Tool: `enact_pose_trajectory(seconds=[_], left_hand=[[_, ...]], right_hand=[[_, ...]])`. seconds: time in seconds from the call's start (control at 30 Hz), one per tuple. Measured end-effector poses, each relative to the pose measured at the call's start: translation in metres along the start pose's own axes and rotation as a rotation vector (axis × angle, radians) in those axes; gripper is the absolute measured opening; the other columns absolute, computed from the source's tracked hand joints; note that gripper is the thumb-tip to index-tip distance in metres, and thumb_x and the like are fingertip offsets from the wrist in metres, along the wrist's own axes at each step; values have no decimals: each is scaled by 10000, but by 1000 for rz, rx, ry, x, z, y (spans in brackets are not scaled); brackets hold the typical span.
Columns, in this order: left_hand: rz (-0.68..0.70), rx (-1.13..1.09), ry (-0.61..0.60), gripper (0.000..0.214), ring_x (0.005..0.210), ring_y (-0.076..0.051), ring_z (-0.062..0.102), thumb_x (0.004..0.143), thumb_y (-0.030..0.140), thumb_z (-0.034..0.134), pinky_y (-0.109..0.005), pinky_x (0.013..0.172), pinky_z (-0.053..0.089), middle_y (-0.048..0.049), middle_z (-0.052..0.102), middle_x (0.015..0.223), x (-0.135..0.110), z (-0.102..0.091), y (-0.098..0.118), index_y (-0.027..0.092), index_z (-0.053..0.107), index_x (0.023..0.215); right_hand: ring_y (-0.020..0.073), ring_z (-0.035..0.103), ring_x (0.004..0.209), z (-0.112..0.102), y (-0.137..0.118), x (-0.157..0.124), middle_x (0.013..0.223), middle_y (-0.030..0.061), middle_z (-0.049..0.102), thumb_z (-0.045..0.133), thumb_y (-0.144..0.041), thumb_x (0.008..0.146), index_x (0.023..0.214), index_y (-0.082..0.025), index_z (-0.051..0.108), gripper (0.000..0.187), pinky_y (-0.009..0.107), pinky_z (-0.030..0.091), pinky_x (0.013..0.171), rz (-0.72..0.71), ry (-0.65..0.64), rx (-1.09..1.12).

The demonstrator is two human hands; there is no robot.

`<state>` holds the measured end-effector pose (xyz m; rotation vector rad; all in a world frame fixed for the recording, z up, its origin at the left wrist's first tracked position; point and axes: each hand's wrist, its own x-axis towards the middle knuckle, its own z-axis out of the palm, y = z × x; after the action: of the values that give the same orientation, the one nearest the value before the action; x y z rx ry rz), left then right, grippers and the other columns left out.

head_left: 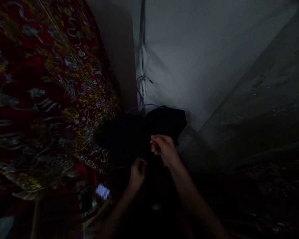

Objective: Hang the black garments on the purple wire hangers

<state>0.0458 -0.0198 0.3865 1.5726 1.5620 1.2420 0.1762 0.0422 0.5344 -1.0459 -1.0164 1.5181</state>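
Note:
A black garment [137, 132] hangs on a purple clothes hanger [151, 105], whose hook goes round a white metal fitting [143, 59]. My right hand [163, 146] is raised in front of the garment's right part, its thumb and fingertips pressed together and the other fingers curled. Lower and to the left, my left hand [138, 172] has its thumb and fingers bent into a pinch. It is too dark to see whether anything thin sits in either pinch, or whether the fingertips touch the dark cloth.
Red cloth [52, 73] with gold and silver embroidery fills the left side. A pale wall [189, 49] stands behind the hanger, with a darker wall section [259, 116] at right. Low on the left lie a blurred white item [102, 191] and wooden pieces in shadow.

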Motion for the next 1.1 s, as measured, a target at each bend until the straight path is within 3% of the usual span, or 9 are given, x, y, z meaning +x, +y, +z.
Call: enact_pose_trajectory(seconds=[0.13,0.3,0.4,0.5,0.63,0.67,0.77,0.93,1.1], left_hand=[[24,70,-88,144,845,-200,649,943,303,503,-303,793,490,-59,666,881,17,-6,-22,194,590,905],[-2,153,-245,98,761,-211,663,863,129,544,-314,722,489,-81,691,851,44,-10,-29,186,621,881],[-30,185,-317,114,717,-209,666,817,83,578,-305,691,489,-78,692,804,58,-17,-11,177,633,853],[45,139,-335,124,796,-182,675,854,131,593,-283,751,506,-58,708,889,70,-38,34,193,640,950],[470,-59,54,385,868,-155,660,938,200,570,-297,833,516,-40,693,975,86,-73,112,219,529,1320],[549,-31,53,380,866,-148,655,944,195,570,-287,826,514,-36,691,979,91,-80,127,228,549,1323],[686,69,28,173,820,-133,645,948,170,577,-252,759,503,-26,692,906,103,-89,151,210,690,1072],[712,104,183,68,763,-126,625,930,185,620,-244,718,479,-6,675,819,96,-88,158,193,684,906],[502,-108,665,59,815,-123,603,880,252,686,-235,780,458,16,642,827,95,-117,151,196,670,893]], right_hand=[[69,437,316,27,-42,4,419,-25,560,714,-482,714,615,-172,618,340,171,267,323,-162,25,87],[70,452,339,36,-40,-1,438,-28,565,694,-472,768,649,-172,632,329,168,296,338,-209,30,57],[70,455,347,31,-35,0,447,-26,570,673,-484,796,658,-173,636,342,171,307,347,-252,20,1],[74,475,371,23,-33,1,475,-22,590,646,-501,834,680,-176,642,360,176,328,367,-314,7,-86],[83,488,396,16,-35,-4,488,-24,586,637,-496,857,705,-172,653,358,192,360,399,-364,-32,-217],[86,495,407,16,-36,-6,494,-25,584,628,-484,871,717,-171,655,350,196,367,411,-387,-35,-241],[96,519,448,18,-39,-10,515,-26,579,593,-434,915,742,-176,649,315,205,382,453,-488,-1,-315],[111,501,453,9,-15,9,490,-30,532,559,-393,910,698,-186,633,306,231,351,472,-539,4,-473],[128,497,442,-13,42,22,459,-19,527,562,-464,854,647,-190,629,350,245,353,477,-310,-70,-476]])
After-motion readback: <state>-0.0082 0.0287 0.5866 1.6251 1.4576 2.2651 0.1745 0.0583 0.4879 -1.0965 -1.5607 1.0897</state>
